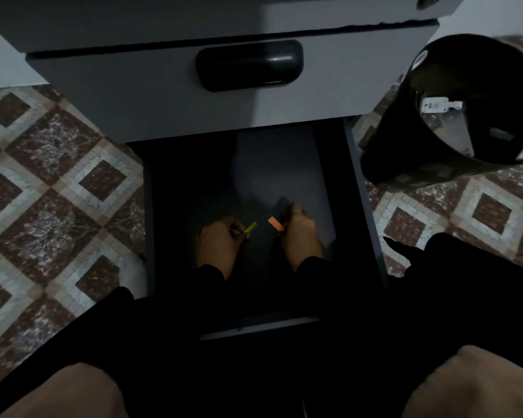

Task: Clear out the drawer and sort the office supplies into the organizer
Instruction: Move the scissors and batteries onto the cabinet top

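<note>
— Where do we stand with the drawer (366, 188)?

— We have the lower one pulled out toward us, its dark floor open at the centre of the view. Both our hands are down inside it, near its front half.

— What are we holding?

— Our left hand (221, 242) pinches a small yellow-green strip (250, 227), which sticks out toward one o'clock from the fingertips. Our right hand (299, 230) pinches a small orange tab (276, 223), which juts out toward ten o'clock. They look like sticky page flags, though we cannot tell for sure in this dim light.

— Do the two pieces touch?

— No, they sit near each other with a dark gap between them, the green one at nine o'clock of the orange one. Both hands have their fingers curled in around the pieces.

— And around the drawer?

— At twelve o'clock the closed grey upper drawer front (133, 95) overhangs the open one, with a black recessed handle (249, 64) in its middle. At two o'clock a black wastebasket (405, 131) stands on the floor just beside the drawer's right wall, with a white tag (435, 105) and some clear wrapping inside it. The patterned tile floor (58, 176) shows diamonds in brown and pale grey at nine and three o'clock.

— Anything closer to us?

— Our black sleeves (314, 267) cover both wrists, and our knees (64, 393) fill the corners at seven and five o'clock.
</note>
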